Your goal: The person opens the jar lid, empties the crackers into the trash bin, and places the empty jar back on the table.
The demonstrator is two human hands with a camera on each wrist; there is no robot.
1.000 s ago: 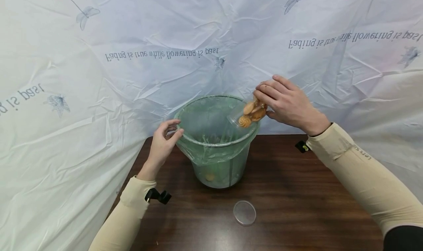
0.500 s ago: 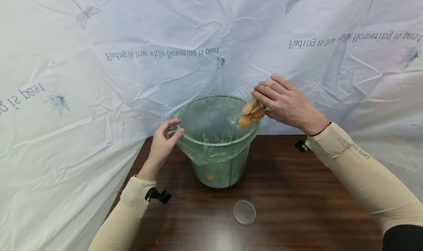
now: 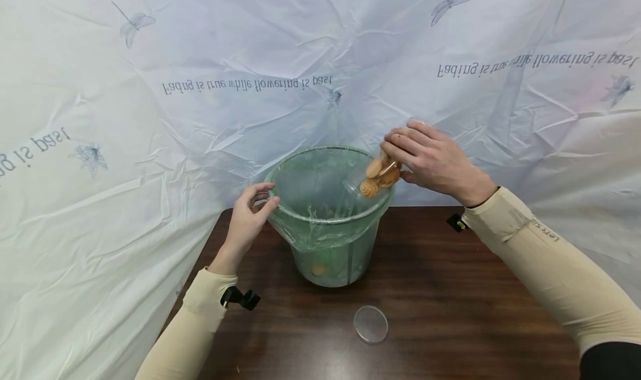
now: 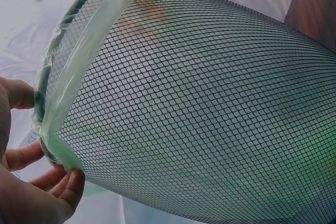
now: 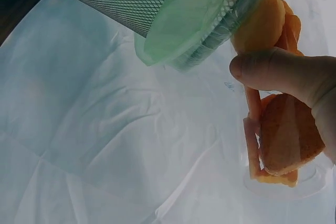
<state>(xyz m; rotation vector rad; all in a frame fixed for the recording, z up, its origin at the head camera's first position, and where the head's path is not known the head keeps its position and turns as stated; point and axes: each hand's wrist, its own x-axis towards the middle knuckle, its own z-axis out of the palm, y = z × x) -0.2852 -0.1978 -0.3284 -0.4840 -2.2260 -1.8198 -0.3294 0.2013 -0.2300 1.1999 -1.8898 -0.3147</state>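
Observation:
A mesh wastebasket (image 4: 199,93) stands upright on the table, lined with a thin green plastic bag (image 3: 320,235) folded down over its rim. At its left side, my left hand (image 3: 245,216) pinches the rim and the bag between thumb and fingers. My right hand (image 3: 440,160) grips a clear plastic jar (image 3: 353,184) from above, tilted with its mouth down over the basket's right rim. Several golden cookies (image 3: 369,188) are bunched inside the jar, one with a swirl on it. In the right wrist view, the thumb presses along the jar beside a browned cookie (image 5: 289,135).
A round clear lid (image 3: 371,325) lies on the dark wooden table (image 3: 450,291) in front of the basket. A pale yellowish spot (image 3: 318,270) shows through the basket's lower wall. White printed sheeting (image 3: 240,35) hangs close behind and at both sides.
My right hand and the jar have shifted very slightly downward and left. The cookies stay bunched in the jar, and the left hand keeps its place on the rim.

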